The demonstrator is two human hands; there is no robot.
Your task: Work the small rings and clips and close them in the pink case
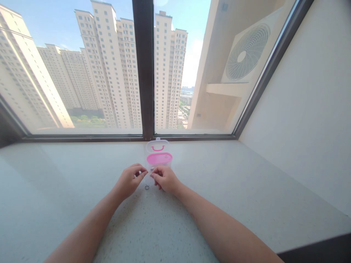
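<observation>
Tho nr window point(148, 73), box point(159, 159) behind RH point(165, 179)

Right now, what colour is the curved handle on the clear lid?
The handle is bright pink, in the head view.

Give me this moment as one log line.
Left hand: pinched; right hand: pinched; anything held: cannot tell; ring: on sill, near hands; pink container: beyond hands

No legible txt, labels, brands, nos. or signs in head view.
</observation>
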